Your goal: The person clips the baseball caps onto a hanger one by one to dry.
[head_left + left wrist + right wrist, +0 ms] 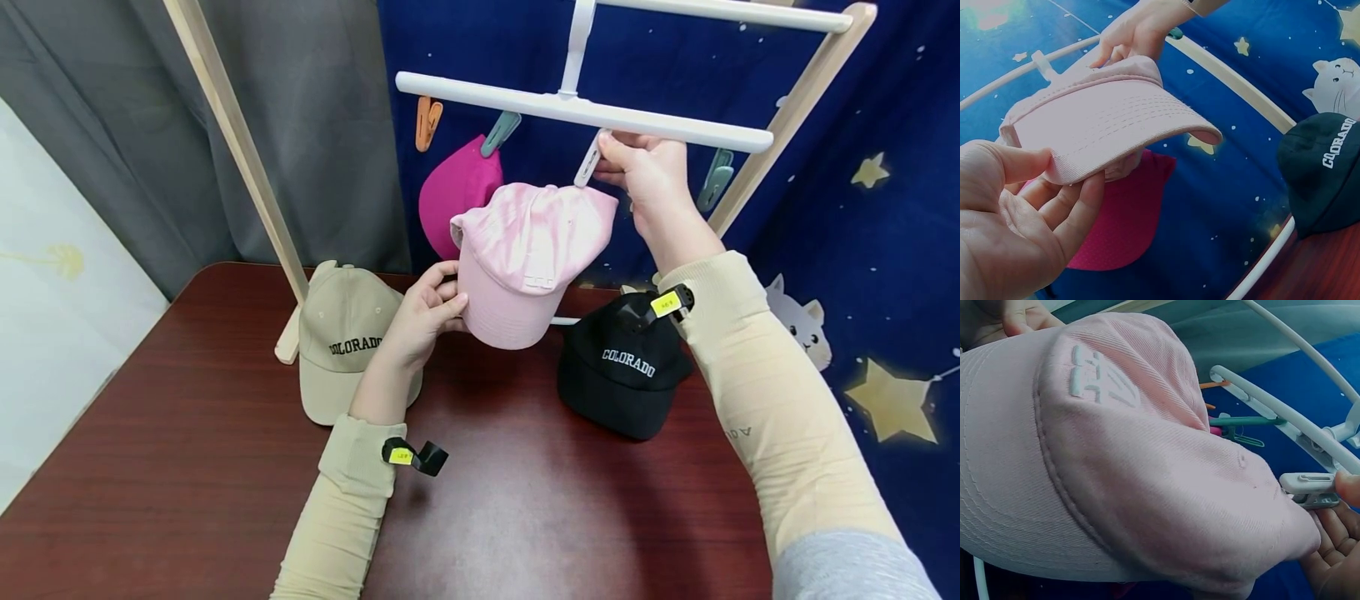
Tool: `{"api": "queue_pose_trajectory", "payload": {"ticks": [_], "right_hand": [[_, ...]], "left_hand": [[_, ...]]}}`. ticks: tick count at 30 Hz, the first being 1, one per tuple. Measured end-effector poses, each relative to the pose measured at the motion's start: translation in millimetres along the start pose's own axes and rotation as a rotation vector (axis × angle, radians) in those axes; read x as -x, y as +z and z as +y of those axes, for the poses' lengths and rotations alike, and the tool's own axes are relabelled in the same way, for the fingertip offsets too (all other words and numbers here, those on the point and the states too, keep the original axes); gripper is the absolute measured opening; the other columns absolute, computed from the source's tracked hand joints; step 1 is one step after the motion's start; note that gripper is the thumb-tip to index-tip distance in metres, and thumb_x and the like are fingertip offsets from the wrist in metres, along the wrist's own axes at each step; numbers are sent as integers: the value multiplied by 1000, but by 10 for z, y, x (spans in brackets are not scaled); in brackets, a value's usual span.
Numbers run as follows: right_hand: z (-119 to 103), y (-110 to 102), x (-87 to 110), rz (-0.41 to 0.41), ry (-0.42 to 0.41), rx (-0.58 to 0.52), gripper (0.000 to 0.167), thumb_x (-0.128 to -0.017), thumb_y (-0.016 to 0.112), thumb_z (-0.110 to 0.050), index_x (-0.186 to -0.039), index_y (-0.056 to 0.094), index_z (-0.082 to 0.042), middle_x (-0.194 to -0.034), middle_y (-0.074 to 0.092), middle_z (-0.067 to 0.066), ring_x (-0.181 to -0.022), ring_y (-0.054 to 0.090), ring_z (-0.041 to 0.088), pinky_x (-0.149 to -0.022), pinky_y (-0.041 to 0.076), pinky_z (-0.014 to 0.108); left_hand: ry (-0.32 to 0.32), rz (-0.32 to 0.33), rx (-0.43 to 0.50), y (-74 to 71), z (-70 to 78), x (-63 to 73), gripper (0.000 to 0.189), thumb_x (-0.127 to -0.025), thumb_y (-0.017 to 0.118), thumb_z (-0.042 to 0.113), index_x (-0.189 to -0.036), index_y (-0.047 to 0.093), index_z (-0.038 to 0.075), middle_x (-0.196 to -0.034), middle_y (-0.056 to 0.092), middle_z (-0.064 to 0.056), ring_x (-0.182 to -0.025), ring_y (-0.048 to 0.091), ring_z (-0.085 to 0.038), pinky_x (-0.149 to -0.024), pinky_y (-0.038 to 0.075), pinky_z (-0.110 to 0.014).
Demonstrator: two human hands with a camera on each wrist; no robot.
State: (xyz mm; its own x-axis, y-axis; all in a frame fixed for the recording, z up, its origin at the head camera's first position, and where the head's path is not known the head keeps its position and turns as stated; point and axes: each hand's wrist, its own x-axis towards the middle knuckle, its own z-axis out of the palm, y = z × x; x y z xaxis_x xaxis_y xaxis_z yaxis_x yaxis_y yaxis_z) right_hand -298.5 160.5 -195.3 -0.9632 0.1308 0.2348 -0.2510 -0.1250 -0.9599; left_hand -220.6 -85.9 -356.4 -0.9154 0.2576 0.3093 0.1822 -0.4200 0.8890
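A light pink cap (536,242) is held up below the white hanger bar (510,98). My left hand (427,312) pinches the side of its brim between thumb and fingers. At the bar's right half, my right hand (652,171) pinches a white clip (1310,484) between thumb and fingers. The clip's lower end meets the pink cap's back edge; whether it bites the fabric I cannot tell. Behind hangs a magenta cap (459,196) from a green clip (500,133). White raised lettering (1100,378) shows on the pink cap's front in the right wrist view.
A beige COLORADO cap (341,321) lies on the dark red table (187,467) at left, and a black COLORADO cap (622,367) at right. An orange clip (427,123) and a second green clip (716,179) hang at the sides. Wooden posts (240,142) flank the rack.
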Motion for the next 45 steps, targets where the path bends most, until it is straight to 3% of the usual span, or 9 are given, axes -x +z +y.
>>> {"api": "queue_pose_trajectory", "payload": {"ticks": [19, 25, 34, 40, 45], "right_hand": [[-29, -36, 43, -22, -20, -3, 5, -86, 69, -1, -92, 69, -1, -79, 69, 9, -66, 67, 19, -66, 54, 25], [-28, -42, 41, -16, -6, 11, 12, -86, 70, -3, -98, 69, 1, -82, 69, 8, -70, 67, 18, -65, 52, 24], [4, -85, 48, -65, 53, -60, 4, -88, 67, -3, -91, 67, -1, -78, 67, 9, -65, 65, 17, -60, 53, 22], [18, -83, 69, -76, 99, -100, 10, -89, 68, -7, -95, 66, 0, -79, 67, 10, -66, 64, 16, -62, 53, 22], [40, -86, 81, -67, 90, -95, 16, -89, 69, -10, -101, 65, 0, -84, 66, 9, -70, 63, 16, -67, 53, 21]], "left_hand": [[67, 65, 43, 22, -4, -12, 33, -93, 44, -14, -117, 48, 9, -92, 64, -2, -72, 59, -13, -60, 52, -27], [81, 81, 53, 22, -26, -25, 34, -93, 44, -14, -117, 49, 10, -91, 64, -2, -71, 59, -12, -59, 52, -26], [60, 74, 54, 39, -50, -20, 33, -94, 45, -12, -119, 49, 9, -93, 64, -3, -73, 59, -13, -60, 52, -27], [28, 79, 39, 35, -87, -23, 33, -95, 46, -10, -125, 45, 3, -95, 63, -2, -75, 58, -12, -61, 51, -27], [7, 80, 24, 41, -128, -31, 34, -96, 46, -9, -128, 42, 1, -96, 63, -2, -76, 59, -13, -63, 52, -28]]}}
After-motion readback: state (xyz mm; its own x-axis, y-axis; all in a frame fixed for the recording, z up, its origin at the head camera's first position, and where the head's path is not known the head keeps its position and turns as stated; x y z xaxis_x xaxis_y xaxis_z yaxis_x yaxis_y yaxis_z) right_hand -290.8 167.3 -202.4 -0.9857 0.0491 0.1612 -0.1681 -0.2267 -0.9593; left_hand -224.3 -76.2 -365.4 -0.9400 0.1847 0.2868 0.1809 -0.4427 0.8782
